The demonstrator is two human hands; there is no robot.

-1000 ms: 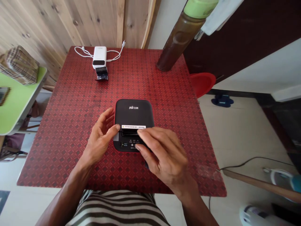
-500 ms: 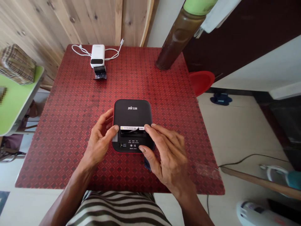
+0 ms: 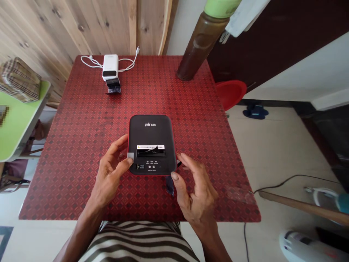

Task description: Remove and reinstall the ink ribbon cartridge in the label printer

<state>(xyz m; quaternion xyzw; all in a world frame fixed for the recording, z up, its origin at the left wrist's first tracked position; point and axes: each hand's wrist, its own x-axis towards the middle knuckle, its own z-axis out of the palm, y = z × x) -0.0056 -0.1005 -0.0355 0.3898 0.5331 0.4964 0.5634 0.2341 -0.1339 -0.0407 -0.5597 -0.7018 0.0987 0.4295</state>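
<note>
We couldn't tell whether our left hand [image 3: 110, 178] gripped the black device [image 3: 151, 134] at eight o'clock; our right hand [image 3: 197, 191], at four, gaped. Uneven pressure risked skewing it.

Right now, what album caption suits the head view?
Two hands flank a black device against a red patterned tabletop.

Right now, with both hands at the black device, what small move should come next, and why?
I'd probably steady the black device with the left hand and bring the right hand to the dark strip at the slot: the strip's tip juts over the white label, while the right fingers sit beside the device's right edge.
</note>
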